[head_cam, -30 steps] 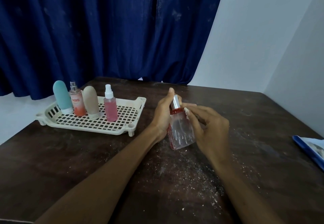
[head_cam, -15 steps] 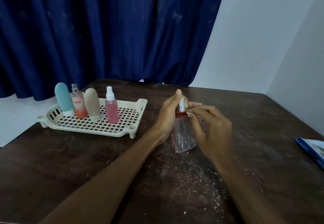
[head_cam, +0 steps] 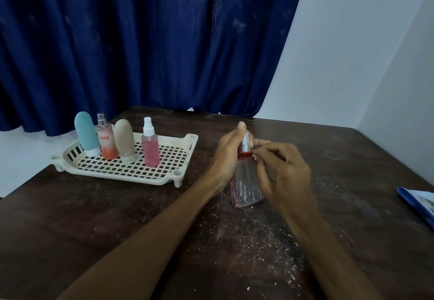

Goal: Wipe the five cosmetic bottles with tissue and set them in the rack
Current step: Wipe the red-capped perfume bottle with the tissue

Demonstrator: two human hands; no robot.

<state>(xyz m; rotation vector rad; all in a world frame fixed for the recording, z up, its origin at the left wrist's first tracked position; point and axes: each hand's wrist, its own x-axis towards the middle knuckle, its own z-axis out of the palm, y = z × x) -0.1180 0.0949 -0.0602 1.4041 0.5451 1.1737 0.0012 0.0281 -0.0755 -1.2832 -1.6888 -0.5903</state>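
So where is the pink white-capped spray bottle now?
In the head view, the pink white-capped spray bottle stands upright at left in the cream plastic rack, just right of the beige rounded tube.

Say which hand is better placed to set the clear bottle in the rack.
Left, probably: the left hand grips the clear bottle, and the rack lies on its side; the right hand pinches tissue.

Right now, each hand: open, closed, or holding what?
Left hand: grips the bottle by its upper part.
Right hand: pinches a small tissue scrap at the bottle's red collar.
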